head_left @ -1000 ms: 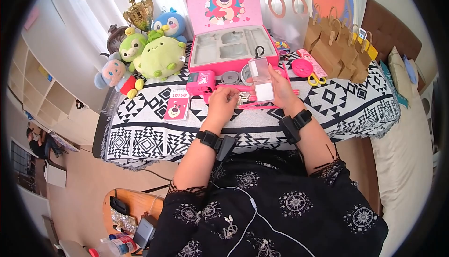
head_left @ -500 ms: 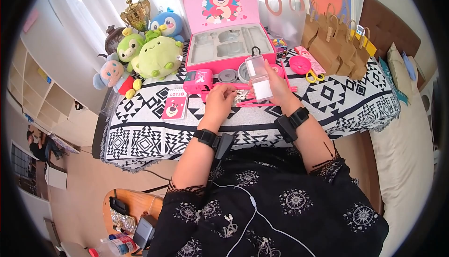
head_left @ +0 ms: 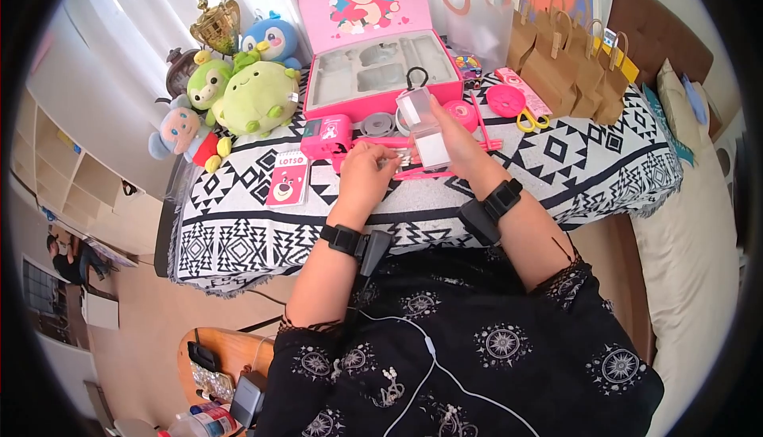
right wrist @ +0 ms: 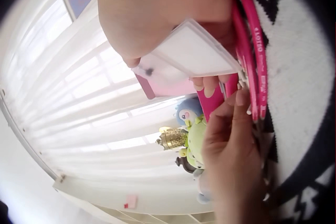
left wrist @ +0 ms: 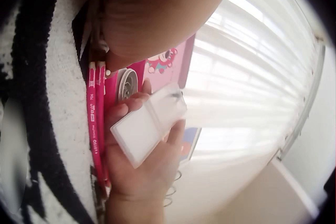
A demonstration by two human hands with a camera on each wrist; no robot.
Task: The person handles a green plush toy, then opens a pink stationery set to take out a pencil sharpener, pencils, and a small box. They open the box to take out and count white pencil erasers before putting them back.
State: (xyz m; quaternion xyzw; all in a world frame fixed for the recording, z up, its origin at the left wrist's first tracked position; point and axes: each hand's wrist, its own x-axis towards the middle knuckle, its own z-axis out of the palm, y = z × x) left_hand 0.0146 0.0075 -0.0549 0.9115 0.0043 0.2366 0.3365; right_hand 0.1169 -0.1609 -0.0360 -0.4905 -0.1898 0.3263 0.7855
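My right hand [head_left: 459, 149] holds a clear plastic case [head_left: 433, 149] with its lid folded open and a white panel in the lower half. The fingers wrap behind the case in the left wrist view. Close to its left, my left hand [head_left: 366, 180] has thumb and forefinger drawn together over a small heap of white pieces [head_left: 404, 155], low on the cloth, pinching at them. In the right wrist view small white pieces [right wrist: 243, 78] show between these fingertips and the case edge. Pink pencils [left wrist: 94, 119] lie beside and under the hands.
Behind the hands stands an open pink gift box [head_left: 381, 99] with moulded hollows. A pink sharpener-like box [head_left: 326, 136], grey tape-like roll [head_left: 377, 124] and notepad [head_left: 288, 180] lie nearby. Yellow scissors [head_left: 532, 121], paper bags [head_left: 568, 71] and plush toys [head_left: 262, 95] flank them.
The head view has shifted, so the table things sit slightly further left and higher. The right hand keeps holding the open case; the left hand stays over the white pieces.
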